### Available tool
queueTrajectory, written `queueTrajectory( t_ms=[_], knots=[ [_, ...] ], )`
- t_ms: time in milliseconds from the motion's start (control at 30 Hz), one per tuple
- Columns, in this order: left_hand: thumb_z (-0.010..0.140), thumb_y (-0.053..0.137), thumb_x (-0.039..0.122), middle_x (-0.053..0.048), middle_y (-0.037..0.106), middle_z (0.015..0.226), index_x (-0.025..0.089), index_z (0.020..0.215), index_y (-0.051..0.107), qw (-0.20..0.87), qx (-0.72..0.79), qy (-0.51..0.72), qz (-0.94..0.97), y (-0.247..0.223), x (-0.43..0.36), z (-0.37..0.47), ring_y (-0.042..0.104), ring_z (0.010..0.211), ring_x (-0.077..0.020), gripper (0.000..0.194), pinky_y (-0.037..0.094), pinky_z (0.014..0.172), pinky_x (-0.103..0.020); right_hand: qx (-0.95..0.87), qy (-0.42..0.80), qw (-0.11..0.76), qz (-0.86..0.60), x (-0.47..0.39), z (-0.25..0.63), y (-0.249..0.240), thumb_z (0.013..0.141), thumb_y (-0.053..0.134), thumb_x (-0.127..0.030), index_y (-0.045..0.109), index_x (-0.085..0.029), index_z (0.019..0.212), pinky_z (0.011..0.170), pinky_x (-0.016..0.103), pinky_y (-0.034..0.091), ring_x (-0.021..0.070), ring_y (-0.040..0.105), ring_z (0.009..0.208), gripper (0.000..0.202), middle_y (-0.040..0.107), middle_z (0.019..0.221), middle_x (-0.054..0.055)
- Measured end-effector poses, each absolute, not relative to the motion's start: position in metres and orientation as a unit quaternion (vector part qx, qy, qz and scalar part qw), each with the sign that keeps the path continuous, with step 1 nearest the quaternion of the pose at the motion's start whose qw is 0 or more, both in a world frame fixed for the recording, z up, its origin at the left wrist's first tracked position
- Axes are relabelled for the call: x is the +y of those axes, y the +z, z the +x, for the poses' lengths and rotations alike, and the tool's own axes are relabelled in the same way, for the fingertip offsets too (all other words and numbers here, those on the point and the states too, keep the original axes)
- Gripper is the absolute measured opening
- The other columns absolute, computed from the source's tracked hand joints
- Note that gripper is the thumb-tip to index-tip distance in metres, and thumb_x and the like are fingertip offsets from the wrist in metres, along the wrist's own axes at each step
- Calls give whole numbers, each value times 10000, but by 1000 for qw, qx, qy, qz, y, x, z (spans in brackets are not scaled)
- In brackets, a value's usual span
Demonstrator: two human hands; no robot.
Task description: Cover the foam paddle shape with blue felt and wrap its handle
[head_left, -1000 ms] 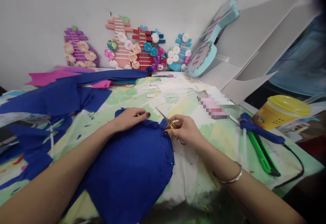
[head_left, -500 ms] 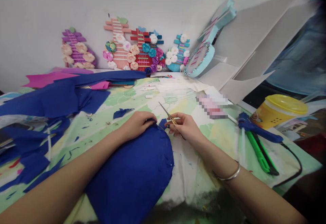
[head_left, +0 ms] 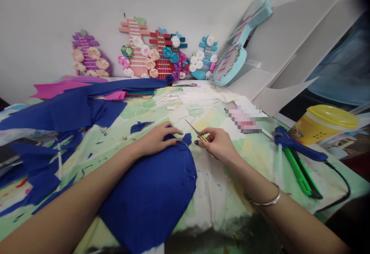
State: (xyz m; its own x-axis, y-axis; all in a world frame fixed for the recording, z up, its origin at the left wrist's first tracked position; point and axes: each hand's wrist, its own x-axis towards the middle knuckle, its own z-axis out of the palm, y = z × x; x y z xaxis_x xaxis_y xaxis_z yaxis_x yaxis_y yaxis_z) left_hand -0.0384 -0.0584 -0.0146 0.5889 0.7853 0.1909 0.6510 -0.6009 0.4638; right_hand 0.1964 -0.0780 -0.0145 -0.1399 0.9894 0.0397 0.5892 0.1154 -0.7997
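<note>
A rounded piece covered in blue fabric (head_left: pixel 153 192) lies in front of me, its curved rim creased and folded. My left hand (head_left: pixel 157 140) grips its far edge, thumb over the near face and index finger stretched along the rim. Between thumb and index finger a bit of blue shows; the other fingers are mostly hidden. In my right hand (head_left: pixel 218 142) is a pair of small gold scissors (head_left: pixel 202 135), blades pointing up and left, apart from the blue piece. A small blue fabric scrap (head_left: pixel 187 139) lies just beyond the rim, near the blades.
Blue fabric (head_left: pixel 58 111) and offcuts (head_left: pixel 47 165) lie at left. On the right are a blue glue gun (head_left: pixel 300 144), a green-handled cutter (head_left: pixel 297 171) and a yellow-lidded tub (head_left: pixel 323 125). Several decorated instrument shapes (head_left: pixel 163 53) lean against the wall.
My right hand with the scissors has drawn slightly right, away from the blue piece's rim. My left index finger has straightened out. The view has shifted slightly.
</note>
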Motion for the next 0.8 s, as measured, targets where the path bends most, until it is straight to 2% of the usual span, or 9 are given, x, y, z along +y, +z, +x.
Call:
queueTrajectory(
  t_ms=[100,233,400,600,700,800],
  knots=[
    [810,635,339,-61,631,997,231,1086,706,217,402,176,872,-14,-56,-40,594,930,-197,305,438,860,-301,-681,321,307,-582,-80,197,-11,659,662,-323,685,-187,786,442,239,291,111,447,415,188,502,426,-48],
    [852,555,228,-50,668,903,224,969,749,185,424,167,871,-15,-50,-41,617,813,-166,226,438,767,-278,-675,331,314,-579,-80,200,-8,671,649,-337,698,-185,810,463,241,299,116,460,454,212,529,473,-33],
    [846,551,262,-57,686,859,183,866,744,147,419,192,875,-15,-50,-37,625,775,-166,209,444,737,-276,-701,309,283,-577,-79,204,-11,670,642,-361,714,-200,819,477,244,310,128,479,494,231,554,511,-22],
    [792,590,287,-50,723,825,148,833,731,224,459,228,829,-15,-49,-38,642,777,-178,202,460,750,-273,-766,285,208,-536,-85,203,-12,645,633,-275,685,-215,831,485,234,343,128,511,501,203,597,543,-23],
    [775,595,285,-37,725,809,153,817,729,230,470,228,821,-16,-47,-39,643,764,-179,193,463,738,-273,-783,269,199,-524,-89,204,-10,658,610,-251,676,-222,853,492,231,344,126,517,499,209,605,548,-27],
    [777,587,248,-30,720,811,160,814,720,210,473,222,826,-17,-48,-37,642,765,-175,163,463,738,-276,-775,241,208,-546,-90,206,-6,675,617,-294,689,-215,827,512,239,345,131,514,512,185,599,543,-22]
  ],
)
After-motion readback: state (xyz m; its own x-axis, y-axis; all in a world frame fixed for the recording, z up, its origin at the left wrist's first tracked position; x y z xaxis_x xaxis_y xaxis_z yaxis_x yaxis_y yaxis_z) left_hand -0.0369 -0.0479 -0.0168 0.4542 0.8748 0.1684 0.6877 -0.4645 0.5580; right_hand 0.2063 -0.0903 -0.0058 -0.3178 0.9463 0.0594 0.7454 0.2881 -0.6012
